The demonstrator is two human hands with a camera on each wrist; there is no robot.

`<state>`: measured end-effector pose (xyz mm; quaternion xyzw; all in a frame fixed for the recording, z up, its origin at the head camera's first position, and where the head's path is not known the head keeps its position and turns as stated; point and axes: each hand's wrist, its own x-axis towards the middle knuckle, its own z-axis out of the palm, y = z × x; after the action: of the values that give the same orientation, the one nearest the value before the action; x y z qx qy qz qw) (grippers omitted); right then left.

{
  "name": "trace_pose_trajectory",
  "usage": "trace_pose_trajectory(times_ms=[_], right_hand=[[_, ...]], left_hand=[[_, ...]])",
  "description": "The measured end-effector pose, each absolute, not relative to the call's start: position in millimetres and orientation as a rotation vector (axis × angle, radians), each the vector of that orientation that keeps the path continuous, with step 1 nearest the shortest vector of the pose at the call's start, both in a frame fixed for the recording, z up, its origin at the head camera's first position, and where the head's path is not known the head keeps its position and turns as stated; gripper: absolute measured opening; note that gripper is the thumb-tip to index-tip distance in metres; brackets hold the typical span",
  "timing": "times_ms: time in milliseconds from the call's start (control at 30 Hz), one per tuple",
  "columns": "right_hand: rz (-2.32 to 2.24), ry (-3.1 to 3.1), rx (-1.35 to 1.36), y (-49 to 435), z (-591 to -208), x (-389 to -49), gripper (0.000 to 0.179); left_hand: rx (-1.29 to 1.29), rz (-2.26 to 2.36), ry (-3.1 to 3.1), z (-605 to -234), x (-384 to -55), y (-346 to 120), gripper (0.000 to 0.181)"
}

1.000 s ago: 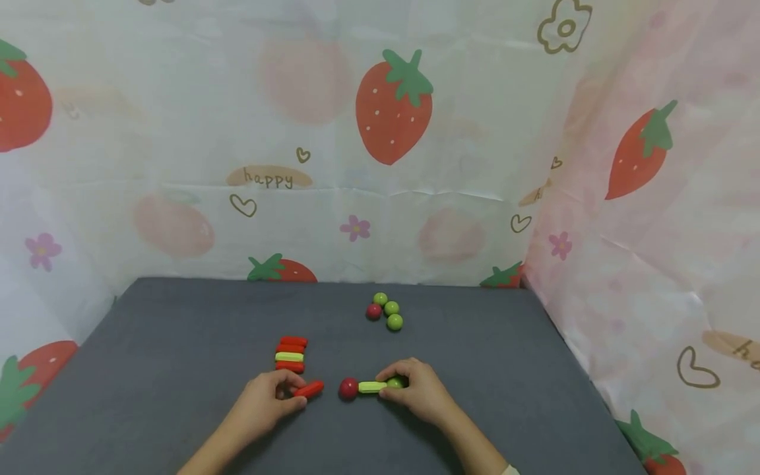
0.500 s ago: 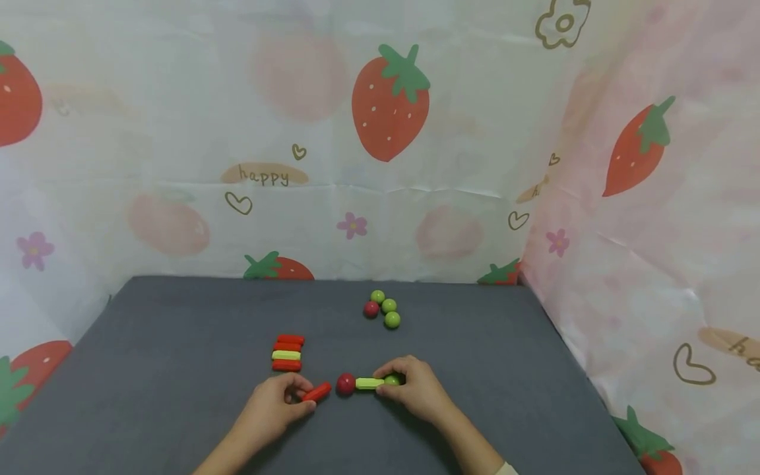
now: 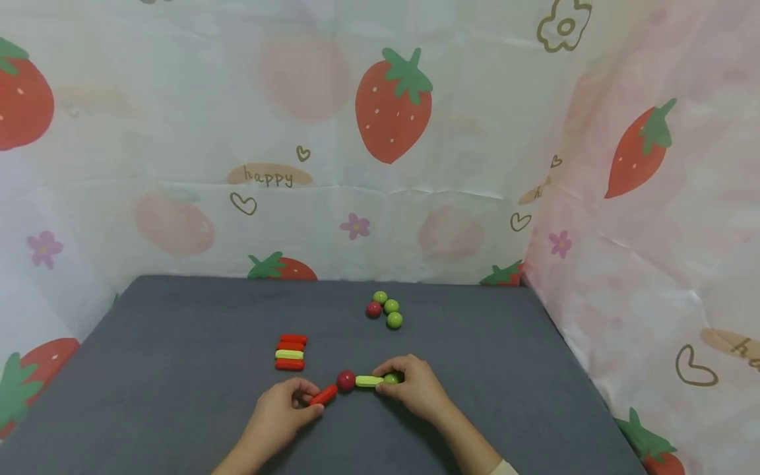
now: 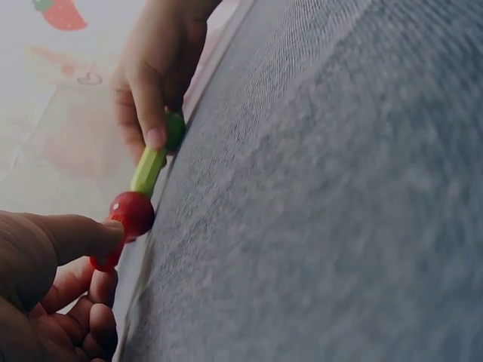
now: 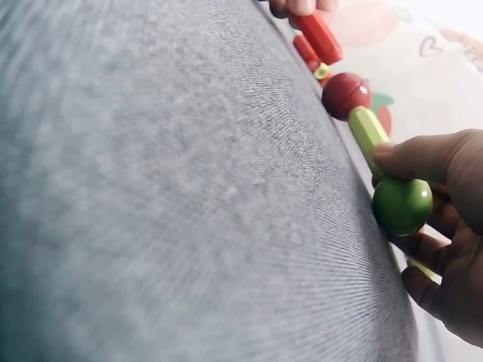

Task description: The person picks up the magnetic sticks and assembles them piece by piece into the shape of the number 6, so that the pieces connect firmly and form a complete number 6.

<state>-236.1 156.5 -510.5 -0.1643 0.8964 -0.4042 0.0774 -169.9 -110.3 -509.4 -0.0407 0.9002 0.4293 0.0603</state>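
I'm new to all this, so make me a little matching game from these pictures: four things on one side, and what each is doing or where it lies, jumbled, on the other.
Column one
1. Left hand
2. Right hand
3. Cluster of four balls
4. Row of four sticks

Column two
A. Near the far edge of the table
B. Holds a yellow-green stick with a red ball at one end and a green ball at the other
C. Just beyond the left hand
D. Holds a red stick

Pairs: 1-D, 2-B, 3-A, 4-C
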Motion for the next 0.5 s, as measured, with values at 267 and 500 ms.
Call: trace_pose_trajectory(times_ms=[267, 500], right_hand=[[-1.176, 2.705, -0.474, 148, -508, -239, 0.017], [-1.157, 2.742, -0.459, 143, -508, -238, 0.018]], left_hand=[[-0.175, 1.258, 2.789, -508, -168, -105, 0.023], [-0.206, 1.234, 2.829, -506, -166, -101, 0.022]])
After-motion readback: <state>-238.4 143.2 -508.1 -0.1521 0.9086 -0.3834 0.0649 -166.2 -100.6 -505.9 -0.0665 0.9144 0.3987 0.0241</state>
